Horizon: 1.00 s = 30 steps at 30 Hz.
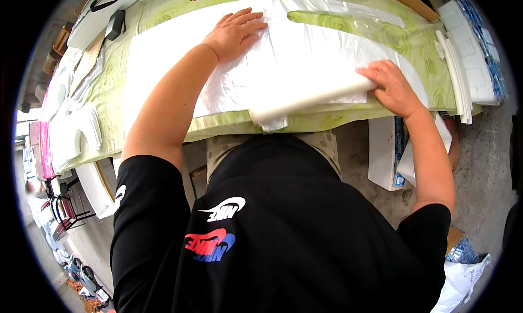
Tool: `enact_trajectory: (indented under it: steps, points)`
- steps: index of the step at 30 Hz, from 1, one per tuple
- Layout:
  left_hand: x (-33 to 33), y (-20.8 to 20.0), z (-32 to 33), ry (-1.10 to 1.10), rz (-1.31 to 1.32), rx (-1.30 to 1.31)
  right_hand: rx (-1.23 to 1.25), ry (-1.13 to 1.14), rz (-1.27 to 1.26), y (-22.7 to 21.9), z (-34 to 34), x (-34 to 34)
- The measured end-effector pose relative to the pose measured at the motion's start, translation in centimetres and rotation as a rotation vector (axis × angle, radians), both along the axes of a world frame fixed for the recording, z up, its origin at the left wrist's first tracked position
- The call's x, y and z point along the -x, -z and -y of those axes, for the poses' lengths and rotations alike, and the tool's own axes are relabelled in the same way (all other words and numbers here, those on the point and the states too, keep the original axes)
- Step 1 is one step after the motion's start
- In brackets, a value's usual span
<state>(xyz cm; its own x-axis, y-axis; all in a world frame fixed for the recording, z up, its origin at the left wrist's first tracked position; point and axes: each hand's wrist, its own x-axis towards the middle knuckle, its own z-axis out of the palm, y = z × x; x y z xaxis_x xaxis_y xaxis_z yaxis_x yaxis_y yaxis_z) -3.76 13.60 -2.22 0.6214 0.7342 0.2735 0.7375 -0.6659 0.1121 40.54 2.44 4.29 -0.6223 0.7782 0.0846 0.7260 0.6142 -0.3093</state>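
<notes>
My left hand [234,36] lies flat with its fingers spread on a thin white plastic sheet [305,46] at the far middle of the table. On the right, my right hand [389,87] is closed round the end of a rolled or folded white foam-like sheet [316,99]. That sheet slants along the table's near edge, its left end lower and closer to me. Wrinkled plastic sticks out beneath it. Part of the right fingers is hidden behind the sheet.
A green rose-patterned cloth [438,87] covers the table. White curved pieces [81,133] lie at the left, beside a dark box-shaped object [115,24] farther back. White strips [455,76] hang over the right edge, near a stack of white packs [471,51].
</notes>
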Motion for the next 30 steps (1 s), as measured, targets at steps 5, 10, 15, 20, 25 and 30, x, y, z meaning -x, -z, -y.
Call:
enact_trajectory:
  steps: [5,10,15,20,25,30]
  points:
    - [0.0,-0.7,1.7,-0.066,0.335,-0.023,0.19,0.211,-0.269,-0.2,2.5,-2.2]
    - [0.3,-1.9,9.2,0.267,0.226,0.006,-0.072,0.477,-0.081,1.7,0.4,-3.8]
    - [-0.4,-3.8,16.1,0.207,-0.044,0.279,-0.496,0.366,0.04,2.6,0.0,0.0]
    - [-0.7,-3.1,18.3,0.179,0.028,0.262,-0.229,-0.14,-0.118,1.3,3.8,9.8]
    - [-1.3,-3.2,18.0,0.124,0.256,0.297,-0.094,-0.23,-0.241,4.1,5.2,15.8]
    - [-1.6,-3.9,17.6,0.09,0.429,0.373,-0.094,-0.18,-0.423,4.4,4.2,18.5]
